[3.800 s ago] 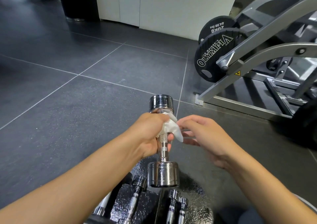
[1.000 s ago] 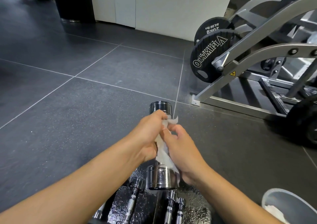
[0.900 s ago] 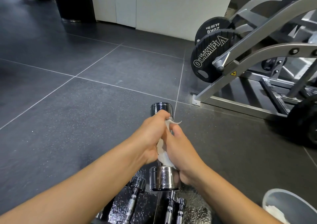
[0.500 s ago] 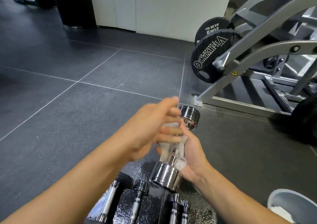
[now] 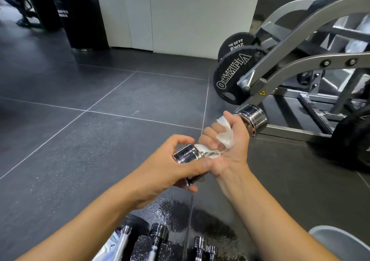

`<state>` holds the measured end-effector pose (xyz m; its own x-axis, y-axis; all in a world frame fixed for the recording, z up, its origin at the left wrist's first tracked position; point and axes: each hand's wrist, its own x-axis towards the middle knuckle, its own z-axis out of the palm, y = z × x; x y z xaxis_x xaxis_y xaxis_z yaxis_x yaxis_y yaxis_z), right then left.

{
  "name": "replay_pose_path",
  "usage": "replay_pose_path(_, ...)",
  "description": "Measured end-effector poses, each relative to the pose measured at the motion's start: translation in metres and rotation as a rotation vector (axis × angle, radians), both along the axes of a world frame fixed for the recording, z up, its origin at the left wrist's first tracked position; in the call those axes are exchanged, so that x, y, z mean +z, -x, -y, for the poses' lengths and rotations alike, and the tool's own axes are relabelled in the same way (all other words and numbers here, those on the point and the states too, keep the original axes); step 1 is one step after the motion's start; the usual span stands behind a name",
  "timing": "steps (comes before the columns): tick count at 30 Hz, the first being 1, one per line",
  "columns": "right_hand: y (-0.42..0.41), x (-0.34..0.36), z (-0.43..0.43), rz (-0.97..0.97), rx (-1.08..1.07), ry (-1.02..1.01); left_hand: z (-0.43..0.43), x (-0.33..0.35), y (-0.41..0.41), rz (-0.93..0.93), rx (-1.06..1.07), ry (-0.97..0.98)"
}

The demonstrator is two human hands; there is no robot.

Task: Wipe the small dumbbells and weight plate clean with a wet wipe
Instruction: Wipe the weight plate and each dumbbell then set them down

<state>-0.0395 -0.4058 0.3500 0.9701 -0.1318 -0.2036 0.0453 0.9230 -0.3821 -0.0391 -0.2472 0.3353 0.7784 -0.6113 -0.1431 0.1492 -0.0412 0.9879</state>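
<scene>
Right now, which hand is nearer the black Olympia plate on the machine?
Right. The right hand, gripping the dumbbell through the wipe, sits just below the Olympia plate; the left hand is lower and further left.

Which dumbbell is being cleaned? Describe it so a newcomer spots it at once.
Start at the grey machine frame on the right. Before it, the left hand and right hand hold a chrome dumbbell. Unlike the floor dumbbells at the bottom edge, it is raised, a white wipe bunched at its handle.

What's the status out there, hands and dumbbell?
Left hand grips one dumbbell head. Right hand holds wipe round the handle. Nothing blocking.
</scene>
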Motion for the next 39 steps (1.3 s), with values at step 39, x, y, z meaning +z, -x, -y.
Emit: replay_pose_path(39, -0.025, -0.001, 0.021, -0.05, -0.129, -0.103, 0.01, -0.027, -0.033, 1.125, 0.283, -0.412)
